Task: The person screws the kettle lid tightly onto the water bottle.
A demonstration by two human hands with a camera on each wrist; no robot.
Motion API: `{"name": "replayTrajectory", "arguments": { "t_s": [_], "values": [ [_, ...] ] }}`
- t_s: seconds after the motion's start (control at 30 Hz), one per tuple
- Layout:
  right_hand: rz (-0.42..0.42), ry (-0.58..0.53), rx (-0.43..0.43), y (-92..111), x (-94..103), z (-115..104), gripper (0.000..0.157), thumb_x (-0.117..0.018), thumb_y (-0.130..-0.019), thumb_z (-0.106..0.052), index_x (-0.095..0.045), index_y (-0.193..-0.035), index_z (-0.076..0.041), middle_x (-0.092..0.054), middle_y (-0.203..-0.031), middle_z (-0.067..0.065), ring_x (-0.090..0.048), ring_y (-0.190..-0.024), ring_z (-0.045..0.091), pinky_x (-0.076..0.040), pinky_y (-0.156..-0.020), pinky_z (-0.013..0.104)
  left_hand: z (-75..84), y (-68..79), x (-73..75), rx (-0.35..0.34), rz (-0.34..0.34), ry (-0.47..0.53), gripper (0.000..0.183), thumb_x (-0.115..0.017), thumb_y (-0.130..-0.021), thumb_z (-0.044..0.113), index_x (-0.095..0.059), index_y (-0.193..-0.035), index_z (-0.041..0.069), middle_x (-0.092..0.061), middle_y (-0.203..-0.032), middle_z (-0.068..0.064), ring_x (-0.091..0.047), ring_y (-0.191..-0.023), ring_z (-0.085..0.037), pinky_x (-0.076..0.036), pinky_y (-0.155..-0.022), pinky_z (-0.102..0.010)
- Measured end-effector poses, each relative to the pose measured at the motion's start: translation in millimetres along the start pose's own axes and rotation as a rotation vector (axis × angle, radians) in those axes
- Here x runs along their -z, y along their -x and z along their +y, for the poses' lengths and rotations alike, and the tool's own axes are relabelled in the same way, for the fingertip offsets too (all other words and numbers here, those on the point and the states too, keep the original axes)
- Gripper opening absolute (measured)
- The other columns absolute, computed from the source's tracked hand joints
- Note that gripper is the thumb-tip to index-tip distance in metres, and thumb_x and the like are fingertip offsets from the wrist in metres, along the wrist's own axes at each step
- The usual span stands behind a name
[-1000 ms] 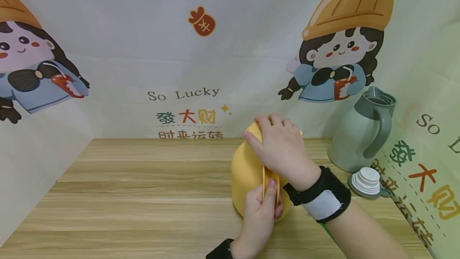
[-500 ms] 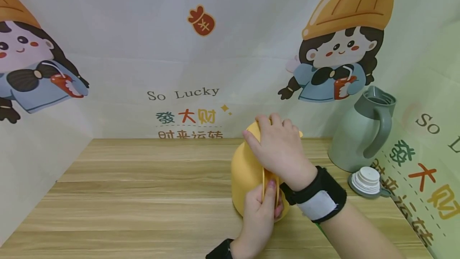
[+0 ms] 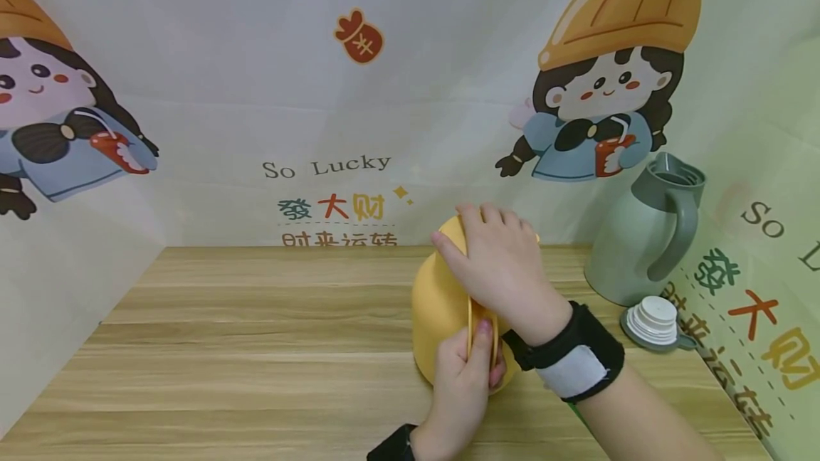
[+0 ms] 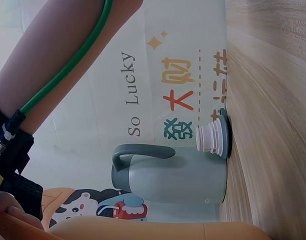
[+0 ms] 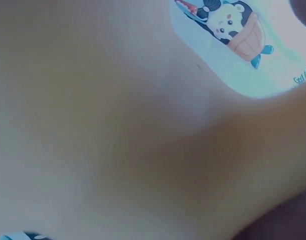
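A yellow jug [image 3: 438, 311] stands upright on the wooden table, right of centre in the head view. Low on its near side, my left hand [image 3: 463, 375] grips the upright handle, thumb laid along it. My right hand [image 3: 502, 258] grips the jug's top from above, thumb on the left and fingers reaching over the far side; the lid under the palm is mostly hidden. Along the bottom of the left wrist view runs the jug's side [image 4: 158, 229]. Blurred skin fills most of the right wrist view, so the grip cannot be seen there.
A grey-green vacuum flask [image 3: 618, 255] with an uncovered mouth stands at the back right. Beside it lies its stopper [image 3: 656, 322], white threaded part up. Printed cloth walls [image 3: 224, 77] border the table [image 3: 256, 361] behind and at both sides.
The right wrist shifts slightly left, then back right, while the hand stays on the jug's top. The left hand and the jug hold still.
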State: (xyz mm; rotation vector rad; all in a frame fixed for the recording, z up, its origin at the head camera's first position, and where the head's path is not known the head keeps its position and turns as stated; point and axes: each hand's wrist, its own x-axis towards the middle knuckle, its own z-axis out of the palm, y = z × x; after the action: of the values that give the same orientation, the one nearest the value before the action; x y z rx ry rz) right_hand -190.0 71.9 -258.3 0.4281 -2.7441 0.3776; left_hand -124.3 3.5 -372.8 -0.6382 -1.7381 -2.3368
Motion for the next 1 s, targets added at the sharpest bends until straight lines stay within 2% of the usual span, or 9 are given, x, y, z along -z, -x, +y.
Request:
{"name": "replayTrajectory", "arguments": {
  "t_s": [0.1,0.23,0.37,0.63,0.8,1.0],
  "values": [
    [-0.043,-0.033,0.052,-2.6,7.9,7.0,0.056,-0.042,-0.093,-0.053,-0.048,-0.127,-0.008,-0.049,-0.126,0.015,-0.039,-0.117,0.037,-0.029,-0.095,0.054,-0.4,-0.7,-0.1,0.0,-0.004,-0.024,0.044,-0.034,-0.102,0.009,-0.041,-0.06,-0.003,-0.036,-0.047,-0.015,-0.033,-0.041,-0.009,-0.026,-0.04,-0.018],
    [-0.118,-0.153,0.152,-11.7,24.2,25.0,0.053,-0.042,-0.095,-0.05,-0.047,-0.129,-0.009,-0.047,-0.129,0.011,-0.038,-0.121,0.032,-0.027,-0.099,0.052,0.5,-1.5,-0.6,0.001,-0.007,-0.045,0.044,-0.034,-0.102,0.008,-0.042,-0.059,-0.003,-0.037,-0.046,-0.015,-0.033,-0.041,-0.009,-0.027,-0.04,-0.018],
    [-0.133,-0.241,0.272,-21.3,34.1,44.4,0.048,-0.045,-0.095,-0.046,-0.048,-0.129,-0.011,-0.045,-0.132,0.009,-0.035,-0.124,0.027,-0.028,-0.101,0.049,0.2,-1.4,-0.4,0.001,-0.005,-0.038,0.044,-0.034,-0.102,0.008,-0.042,-0.06,-0.004,-0.036,-0.047,-0.017,-0.033,-0.041,-0.009,-0.027,-0.04,-0.018],
    [-0.12,-0.29,0.468,-31.7,26.7,66.8,0.046,-0.059,-0.088,-0.043,-0.053,-0.124,-0.015,-0.048,-0.13,0.003,-0.037,-0.123,0.021,-0.03,-0.1,0.046,-1.2,-0.4,1.2,-0.01,-0.001,-0.034,0.044,-0.033,-0.102,0.008,-0.041,-0.06,-0.005,-0.035,-0.046,-0.017,-0.033,-0.04,-0.009,-0.027,-0.039,-0.019],
    [-0.153,-0.343,0.519,-35.2,15.4,72.3,0.051,-0.067,-0.082,-0.044,-0.054,-0.124,-0.019,-0.05,-0.127,-0.005,-0.041,-0.119,0.015,-0.033,-0.098,0.042,0.6,0.2,1.1,-0.007,-0.002,-0.034,0.044,-0.034,-0.102,0.008,-0.042,-0.061,-0.005,-0.036,-0.046,-0.017,-0.033,-0.041,-0.009,-0.027,-0.039,-0.019],
    [-0.226,-0.387,0.508,-35.1,7.3,72.5,0.053,-0.067,-0.08,-0.047,-0.052,-0.127,-0.028,-0.049,-0.128,-0.008,-0.042,-0.118,0.013,-0.036,-0.096,0.041,-0.4,0.2,0.7,-0.001,0.011,-0.033,0.044,-0.035,-0.102,0.01,-0.043,-0.061,-0.005,-0.036,-0.047,-0.018,-0.033,-0.041,-0.009,-0.028,-0.04,-0.018]
  ]
}}
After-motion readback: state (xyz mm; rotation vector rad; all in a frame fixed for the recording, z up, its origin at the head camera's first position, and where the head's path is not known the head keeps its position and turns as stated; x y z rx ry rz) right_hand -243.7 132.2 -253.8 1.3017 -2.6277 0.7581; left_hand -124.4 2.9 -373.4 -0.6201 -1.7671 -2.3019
